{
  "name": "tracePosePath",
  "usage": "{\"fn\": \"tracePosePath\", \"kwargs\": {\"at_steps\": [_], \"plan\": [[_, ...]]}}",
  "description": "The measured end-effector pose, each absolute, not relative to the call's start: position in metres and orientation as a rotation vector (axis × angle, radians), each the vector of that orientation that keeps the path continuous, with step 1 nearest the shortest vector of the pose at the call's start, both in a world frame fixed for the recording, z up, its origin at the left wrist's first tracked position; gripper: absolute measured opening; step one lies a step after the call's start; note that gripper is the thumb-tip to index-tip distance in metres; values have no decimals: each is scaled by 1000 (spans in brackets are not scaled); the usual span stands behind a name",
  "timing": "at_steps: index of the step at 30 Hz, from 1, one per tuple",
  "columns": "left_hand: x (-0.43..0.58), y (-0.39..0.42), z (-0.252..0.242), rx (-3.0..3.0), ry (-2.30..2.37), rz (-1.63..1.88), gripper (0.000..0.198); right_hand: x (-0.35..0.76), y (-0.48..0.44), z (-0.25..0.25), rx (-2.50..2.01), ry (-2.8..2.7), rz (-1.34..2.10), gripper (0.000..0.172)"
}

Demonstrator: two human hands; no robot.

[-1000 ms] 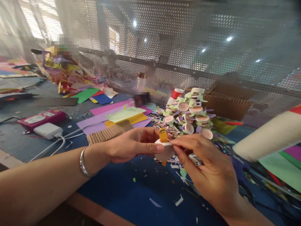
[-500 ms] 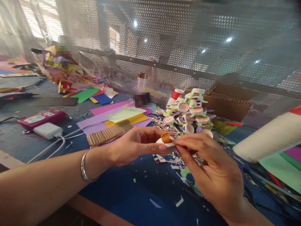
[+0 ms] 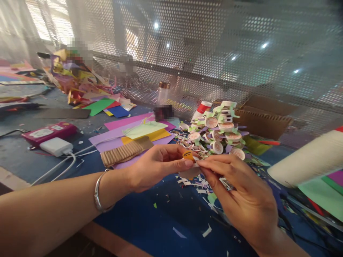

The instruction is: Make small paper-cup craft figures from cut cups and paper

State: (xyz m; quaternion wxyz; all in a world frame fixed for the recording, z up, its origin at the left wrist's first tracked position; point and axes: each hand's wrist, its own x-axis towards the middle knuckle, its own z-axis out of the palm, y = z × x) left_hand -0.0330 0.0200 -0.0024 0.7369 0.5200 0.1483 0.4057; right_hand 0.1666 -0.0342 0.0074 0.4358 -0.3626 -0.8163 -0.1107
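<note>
Both hands close on a small white disc above the blue table

You hold the white disc [image 3: 189, 174] in front of you, over the table [image 3: 150, 223], with a yellow tab [image 3: 188, 155] bearing black marks standing at its upper edge. Your left hand [image 3: 154, 167] has its thumb and fingers closed on the disc from the left. Your right hand [image 3: 241, 191] has thumb and forefinger pinched together at the disc's right edge; the other fingers curl loosely behind.

Beyond your right hand, an open cardboard box [image 3: 268, 123] stands against the perforated screen [image 3: 187, 43]; you cannot tell what is inside. A clear bottle [image 3: 163, 95] with a brownish lid stands left of it, its contents too blurred to make out. Between them rises a pile of round pieces [image 3: 226, 126] with green and purple tabs, a red-and-white tube [image 3: 201, 110] just behind. Paper trimmings [image 3: 198, 184] lie below the disc. At far left, you cannot tell whether anything contains the heap of coloured scraps [image 3: 76, 76].
</note>
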Motion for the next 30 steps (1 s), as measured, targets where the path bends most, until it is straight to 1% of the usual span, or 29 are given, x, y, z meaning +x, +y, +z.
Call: {"fn": "tracePosePath", "kwargs": {"at_steps": [5,18,24,30], "plan": [[-31,14,1,1079,280,880,3,165,-35,8,-896,-2018,-332,25],[-30,12,0,995,377,938,10,163,-35,5,-880,-2064,-315,28],[-29,9,4,993,393,953,8,162,-38,5,-878,-2069,-324,29],[-30,10,4,983,423,954,8,161,-40,5,-872,-2122,-303,28]]}}
